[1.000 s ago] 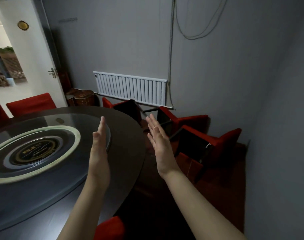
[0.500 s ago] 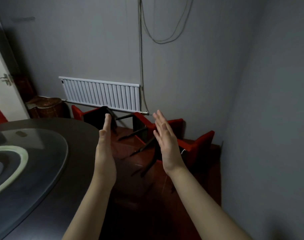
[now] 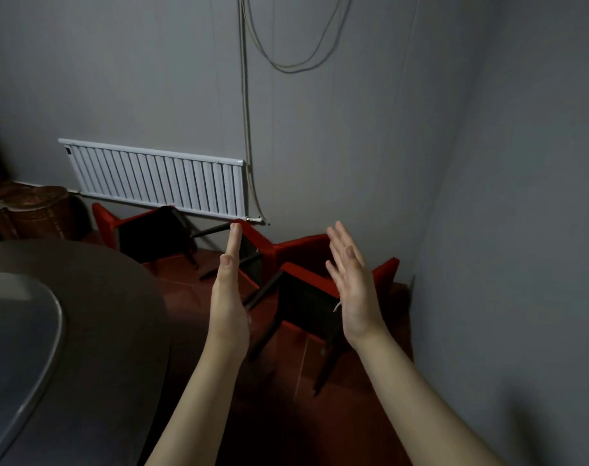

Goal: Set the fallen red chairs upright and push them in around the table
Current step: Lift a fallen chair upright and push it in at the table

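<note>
Palms face each other, flat and outstretched: the left hand and right hand hover apart, holding nothing. Beyond them, three red upholstered chairs with dark legs lie toppled on the red floor, beside the round dark bench, below the white ribbed radiator.

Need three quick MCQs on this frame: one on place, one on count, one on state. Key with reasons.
1. The fallen red chairs lie: A) in a doorway B) on the floor below the radiator C) on a bed.
2. Fallen chairs in view: A) one B) three C) six.
3. The left hand and right hand are: A) open, empty B) gripping a chair leg C) fists.
Key: B, they lie under the white radiator; B, three red seats show; A, fingers straight, touching nothing.
</note>
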Action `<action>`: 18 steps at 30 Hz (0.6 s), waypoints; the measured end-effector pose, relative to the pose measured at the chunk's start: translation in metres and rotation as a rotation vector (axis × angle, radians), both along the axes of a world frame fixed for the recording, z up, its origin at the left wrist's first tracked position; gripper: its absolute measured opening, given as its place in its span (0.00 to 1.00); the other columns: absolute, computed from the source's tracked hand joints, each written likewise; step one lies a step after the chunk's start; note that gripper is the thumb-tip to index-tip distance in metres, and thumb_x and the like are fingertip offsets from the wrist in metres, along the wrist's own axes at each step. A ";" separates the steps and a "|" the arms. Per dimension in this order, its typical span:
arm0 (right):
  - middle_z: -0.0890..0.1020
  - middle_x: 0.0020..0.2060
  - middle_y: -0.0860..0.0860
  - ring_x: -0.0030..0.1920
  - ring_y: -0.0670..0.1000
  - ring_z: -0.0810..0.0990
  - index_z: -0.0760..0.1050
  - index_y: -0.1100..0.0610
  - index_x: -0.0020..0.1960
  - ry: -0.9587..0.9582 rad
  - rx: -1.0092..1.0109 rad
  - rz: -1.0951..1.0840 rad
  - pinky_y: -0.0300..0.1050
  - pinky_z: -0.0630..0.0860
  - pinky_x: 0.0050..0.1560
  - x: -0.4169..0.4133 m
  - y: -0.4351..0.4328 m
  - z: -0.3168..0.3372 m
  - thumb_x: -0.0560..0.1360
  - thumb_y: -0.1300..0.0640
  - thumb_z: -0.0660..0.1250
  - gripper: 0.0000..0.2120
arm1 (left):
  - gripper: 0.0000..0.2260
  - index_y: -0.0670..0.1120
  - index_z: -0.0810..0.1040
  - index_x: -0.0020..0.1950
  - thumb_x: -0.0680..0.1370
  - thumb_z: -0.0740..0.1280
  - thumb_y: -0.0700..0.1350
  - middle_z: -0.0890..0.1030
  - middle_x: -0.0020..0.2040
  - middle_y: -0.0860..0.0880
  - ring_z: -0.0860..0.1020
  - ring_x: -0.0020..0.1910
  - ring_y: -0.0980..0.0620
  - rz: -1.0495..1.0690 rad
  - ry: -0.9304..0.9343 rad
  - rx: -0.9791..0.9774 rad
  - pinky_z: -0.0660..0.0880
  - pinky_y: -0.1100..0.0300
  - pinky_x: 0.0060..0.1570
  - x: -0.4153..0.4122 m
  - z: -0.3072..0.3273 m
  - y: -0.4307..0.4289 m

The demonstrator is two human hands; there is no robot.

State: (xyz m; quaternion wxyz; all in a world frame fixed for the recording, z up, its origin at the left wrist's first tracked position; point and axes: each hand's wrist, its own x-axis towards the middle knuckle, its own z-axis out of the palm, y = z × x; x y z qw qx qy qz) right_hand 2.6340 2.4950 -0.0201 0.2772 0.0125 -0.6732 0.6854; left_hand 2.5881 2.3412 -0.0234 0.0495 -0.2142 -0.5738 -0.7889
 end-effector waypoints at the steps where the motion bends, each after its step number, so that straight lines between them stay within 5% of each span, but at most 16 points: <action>1: 0.67 0.73 0.40 0.71 0.38 0.65 0.61 0.42 0.74 -0.005 0.006 -0.009 0.46 0.61 0.74 -0.012 0.005 -0.001 0.77 0.38 0.52 0.26 | 0.24 0.69 0.67 0.67 0.73 0.54 0.73 0.66 0.70 0.68 0.61 0.71 0.70 -0.013 0.017 -0.028 0.56 0.65 0.70 -0.013 -0.001 0.004; 5: 0.68 0.72 0.40 0.70 0.37 0.66 0.62 0.40 0.72 0.009 -0.008 -0.027 0.39 0.65 0.69 -0.064 0.023 -0.008 0.71 0.32 0.56 0.31 | 0.21 0.65 0.67 0.66 0.76 0.53 0.70 0.68 0.67 0.68 0.64 0.68 0.71 -0.017 -0.040 0.033 0.62 0.73 0.63 -0.069 -0.014 0.024; 10: 0.67 0.72 0.41 0.69 0.36 0.66 0.61 0.43 0.74 -0.009 -0.041 -0.061 0.38 0.66 0.67 -0.110 0.048 -0.023 0.69 0.26 0.58 0.39 | 0.26 0.60 0.61 0.75 0.78 0.50 0.65 0.62 0.74 0.65 0.57 0.73 0.68 -0.057 -0.045 -0.062 0.52 0.62 0.73 -0.120 -0.032 0.051; 13: 0.68 0.72 0.41 0.69 0.35 0.67 0.60 0.45 0.76 -0.028 -0.069 -0.082 0.41 0.65 0.69 -0.137 0.065 -0.032 0.74 0.32 0.54 0.33 | 0.26 0.56 0.61 0.76 0.80 0.49 0.62 0.63 0.74 0.65 0.57 0.73 0.68 -0.051 -0.036 -0.091 0.54 0.67 0.69 -0.144 -0.038 0.067; 15: 0.68 0.72 0.41 0.69 0.36 0.67 0.60 0.45 0.75 -0.042 -0.091 -0.069 0.43 0.65 0.70 -0.158 0.078 -0.037 0.76 0.38 0.52 0.29 | 0.22 0.60 0.62 0.74 0.81 0.49 0.61 0.66 0.70 0.71 0.59 0.72 0.70 -0.073 -0.087 -0.070 0.57 0.72 0.66 -0.161 -0.039 0.080; 18: 0.68 0.71 0.39 0.69 0.36 0.67 0.62 0.40 0.73 -0.056 -0.089 -0.043 0.42 0.65 0.69 -0.182 0.101 -0.043 0.72 0.31 0.56 0.31 | 0.22 0.68 0.63 0.70 0.76 0.51 0.69 0.63 0.70 0.73 0.57 0.72 0.71 -0.083 -0.094 -0.096 0.54 0.69 0.68 -0.185 -0.042 0.106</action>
